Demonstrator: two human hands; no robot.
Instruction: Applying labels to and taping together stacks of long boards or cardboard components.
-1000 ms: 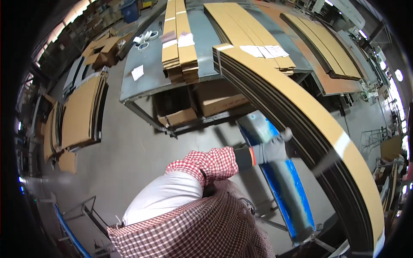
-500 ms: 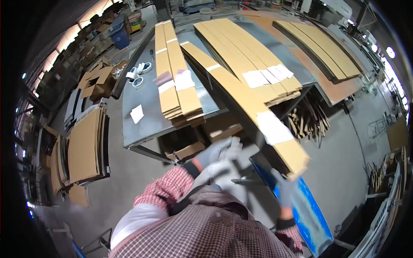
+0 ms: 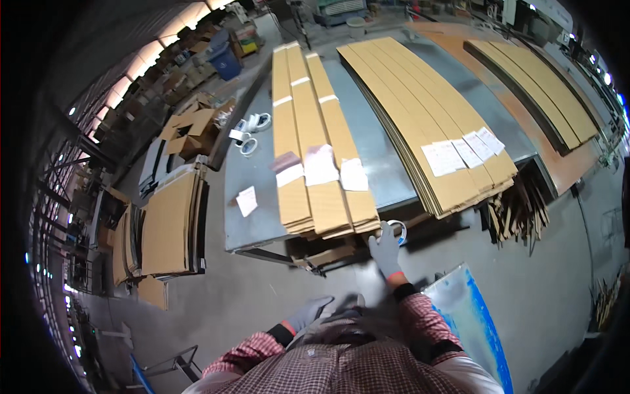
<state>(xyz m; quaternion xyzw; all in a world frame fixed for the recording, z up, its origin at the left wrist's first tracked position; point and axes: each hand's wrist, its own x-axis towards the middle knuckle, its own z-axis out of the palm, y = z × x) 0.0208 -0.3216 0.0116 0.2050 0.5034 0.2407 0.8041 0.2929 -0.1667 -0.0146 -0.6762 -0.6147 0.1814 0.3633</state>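
Head view shows the right hand (image 3: 385, 251), fingers spread, on the tape roll (image 3: 396, 231) at the table's (image 3: 259, 226) near edge, left hand (image 3: 308, 313) empty; a careless nudge could drop the roll.

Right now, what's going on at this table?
A person in a checked shirt stands at a grey metal table stacked with long flat cardboard pieces. The gloved right hand reaches to the table's near edge, at a roll of tape beside the narrow cardboard stack; whether it grips the roll is unclear. The gloved left hand hangs free near the body, holding nothing.
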